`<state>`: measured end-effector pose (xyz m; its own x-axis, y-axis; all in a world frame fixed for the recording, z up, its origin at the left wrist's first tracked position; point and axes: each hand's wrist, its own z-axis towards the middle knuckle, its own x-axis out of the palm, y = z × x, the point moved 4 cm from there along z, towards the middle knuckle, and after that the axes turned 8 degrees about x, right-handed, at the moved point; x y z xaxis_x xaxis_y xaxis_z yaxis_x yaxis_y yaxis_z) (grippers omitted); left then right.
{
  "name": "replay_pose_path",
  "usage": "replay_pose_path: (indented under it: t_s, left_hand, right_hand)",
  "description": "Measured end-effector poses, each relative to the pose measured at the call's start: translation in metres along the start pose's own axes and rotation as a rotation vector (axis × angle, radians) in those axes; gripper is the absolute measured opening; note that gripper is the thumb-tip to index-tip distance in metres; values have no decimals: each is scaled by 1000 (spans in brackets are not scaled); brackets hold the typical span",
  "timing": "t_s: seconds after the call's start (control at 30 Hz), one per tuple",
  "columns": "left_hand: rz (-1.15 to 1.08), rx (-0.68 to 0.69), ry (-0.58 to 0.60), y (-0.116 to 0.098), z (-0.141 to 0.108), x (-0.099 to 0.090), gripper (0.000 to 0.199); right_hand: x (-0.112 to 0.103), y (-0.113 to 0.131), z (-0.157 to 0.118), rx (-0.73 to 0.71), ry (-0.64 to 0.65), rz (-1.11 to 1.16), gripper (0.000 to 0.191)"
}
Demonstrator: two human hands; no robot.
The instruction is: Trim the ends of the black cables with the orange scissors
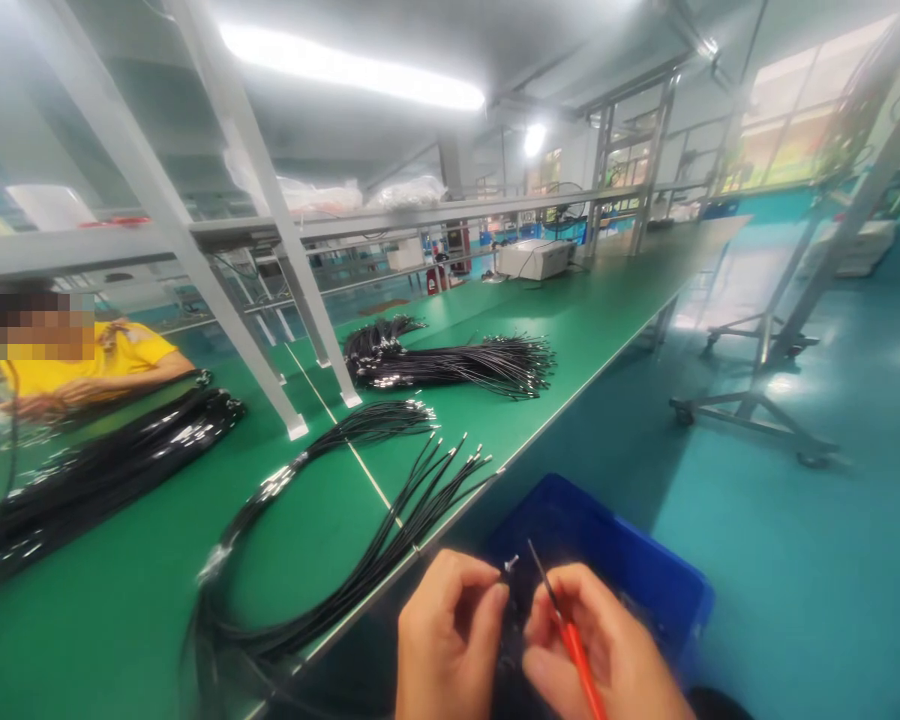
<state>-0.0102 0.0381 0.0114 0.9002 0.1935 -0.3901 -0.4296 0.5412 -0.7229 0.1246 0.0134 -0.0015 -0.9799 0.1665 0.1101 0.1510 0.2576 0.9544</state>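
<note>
My left hand (454, 630) is closed in a pinch on a small silver-tipped part (511, 564), most of it hidden by the fingertips. Close beside it, my right hand (600, 640) grips a slim screwdriver (579, 655) with a red handle, its dark shaft pointing up and away. Both hands are above a blue bin (645, 560) in front of the bench. A bundle of black cables (390, 540) with silvery ends curves over the green bench top (322, 530), left of my hands.
More black cables (450, 365) lie farther along the bench, and a thick bundle (120, 460) is at the left. Grey shelf posts (292, 230) rise from the bench. A person in yellow (131, 350) sits opposite. A wheeled stand (757, 410) is on the floor at right.
</note>
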Motion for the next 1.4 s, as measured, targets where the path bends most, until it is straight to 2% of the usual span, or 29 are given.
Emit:
replay_pose_path:
  t_s: [0.1,0.2,0.27,0.4,0.47,0.6,0.67,0.73,0.8,0.97,1.03,1.1,1.2,1.4]
  left_hand:
    - [39,50,53,-5,-1,3,10]
    - [84,108,93,-9,-2,7,13]
    - [150,130,71,-11,-4,10,15]
    - [345,191,26,-15,-11,15,19]
    - [417,213,15,-17,-13,18,21]
    - [528,233,-8,-19,-14,20,28]
    - [513,211,-18,-17,-14,19,28]
    - [413,155,-5,-12,-11,16,24]
    - [252,79,37,-5,-8,12,18]
    - [-54,-103,63,6,1,-1,10]
    - [-139,-164,65,7,4,-3,9]
    - [-221,-215,75,8,5,-4,10]
    - [-313,-268,95,8,6,-3,11]
    - [-345,-262,121,7,3,-2,10]
  right_hand:
    - [-4,6,4,-73,-79,138,24]
    - [-2,6,10,-13,-52,235,31]
    - [-1,5,13,38,-40,286,35]
    - [2,0,19,65,-104,296,41]
    - [2,-1,18,-4,-170,194,39]
    - [2,5,4,-274,-405,-246,19]
    - [4,10,-5,-384,-446,-410,15]
    - [5,15,-9,-400,-374,-452,14]
    - [1,18,-7,-309,-232,-350,15]
    - [-5,6,7,104,360,36,39]
    - [-6,0,8,223,531,109,54]
    - [-8,-5,7,306,605,152,56]
    - [-7,-6,4,370,643,222,50]
    - [-2,-3,3,380,647,301,46]
